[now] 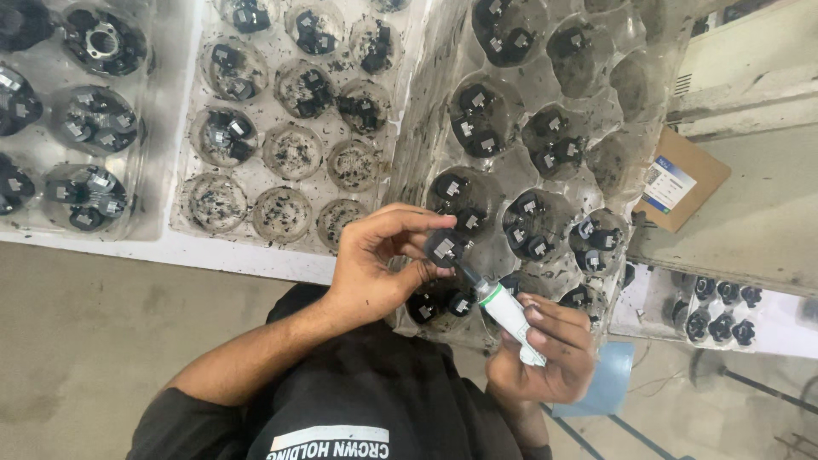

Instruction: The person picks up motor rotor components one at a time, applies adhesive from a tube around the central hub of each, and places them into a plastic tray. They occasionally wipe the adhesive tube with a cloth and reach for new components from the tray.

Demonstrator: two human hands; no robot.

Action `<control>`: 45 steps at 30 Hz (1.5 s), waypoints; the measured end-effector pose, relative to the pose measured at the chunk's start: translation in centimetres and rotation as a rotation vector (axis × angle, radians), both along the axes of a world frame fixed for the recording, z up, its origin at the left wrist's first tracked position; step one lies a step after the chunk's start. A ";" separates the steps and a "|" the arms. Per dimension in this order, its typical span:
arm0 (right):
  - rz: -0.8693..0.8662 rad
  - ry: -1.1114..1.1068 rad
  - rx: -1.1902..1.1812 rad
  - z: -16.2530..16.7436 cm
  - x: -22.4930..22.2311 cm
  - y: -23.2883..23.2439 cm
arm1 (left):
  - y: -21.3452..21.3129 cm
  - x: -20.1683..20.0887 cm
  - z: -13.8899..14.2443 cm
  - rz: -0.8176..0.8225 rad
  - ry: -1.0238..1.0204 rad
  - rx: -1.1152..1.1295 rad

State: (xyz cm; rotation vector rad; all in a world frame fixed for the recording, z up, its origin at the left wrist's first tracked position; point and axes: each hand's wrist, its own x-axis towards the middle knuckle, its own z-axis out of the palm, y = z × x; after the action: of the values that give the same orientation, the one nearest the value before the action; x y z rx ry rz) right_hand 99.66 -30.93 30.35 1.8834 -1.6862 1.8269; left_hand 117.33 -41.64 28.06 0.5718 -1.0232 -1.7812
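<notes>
Black fabric of the person's shirt (366, 400) fills the low centre, nearest the lens. Above it, the left hand (375, 260) is closed in a pinch, thumb and fingers gripping a small black component (445, 247), a rounded plastic piece with a square grey metal face. At about 4 o'clock from that piece, the right hand (545, 353) is curled around a slim white tube (511, 313) with a green band and a dark tapered nozzle. The tube's long axis runs diagonally, nozzle toward 10 o'clock, its tip touching or just beside the component; which, I cannot tell. Both hover over the near edge of a clear plastic blister tray (613, 94), its round glossy pockets smeared with dark grime and holding similar black parts. At 11 o'clock lies a second clear tray (256, 175), several near pockets holding only black crumbs. At 3 o'clock a brown cardboard box (682, 181) leans by a grey ledge.
</notes>
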 end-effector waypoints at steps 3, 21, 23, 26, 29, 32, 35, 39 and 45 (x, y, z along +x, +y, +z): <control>0.016 0.036 -0.005 0.1 0.3 -0.4 | -0.1 0.2 0.1 -0.019 -0.035 0.000; 0.002 0.052 0.052 0.4 0.7 -0.3 | 0.2 0.2 -0.6 -0.081 0.002 0.135; 0.003 0.035 0.044 0.3 0.6 -0.2 | 0.2 0.1 -0.6 -0.068 -0.009 0.114; 0.005 0.036 0.023 0.0 0.5 -0.2 | 0.3 0.1 -0.7 -0.056 0.012 0.109; 0.016 0.007 -0.006 -0.4 0.5 -0.3 | 0.5 0.1 -1.1 -0.051 -0.014 0.120; 0.019 -0.007 -0.004 -0.5 0.6 -0.2 | 0.8 0.0 -1.8 -0.080 -0.026 0.150; 0.013 0.009 0.034 -0.2 0.8 0.1 | 1.1 -0.5 -2.6 -0.093 0.083 0.216; 0.010 0.021 0.099 0.1 1.1 0.2 | 1.8 -1.0 -3.2 -0.107 0.202 0.282; -0.106 -0.146 -0.144 -1.0 1.3 -1.0 | 2.7 -1.5 -3.2 -0.180 0.290 0.323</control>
State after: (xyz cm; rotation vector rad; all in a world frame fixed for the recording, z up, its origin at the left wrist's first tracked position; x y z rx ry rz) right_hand 100.98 -31.98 29.35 1.6100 -1.6104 2.0272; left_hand 115.88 -38.98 24.82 0.4072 -0.6070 -2.1357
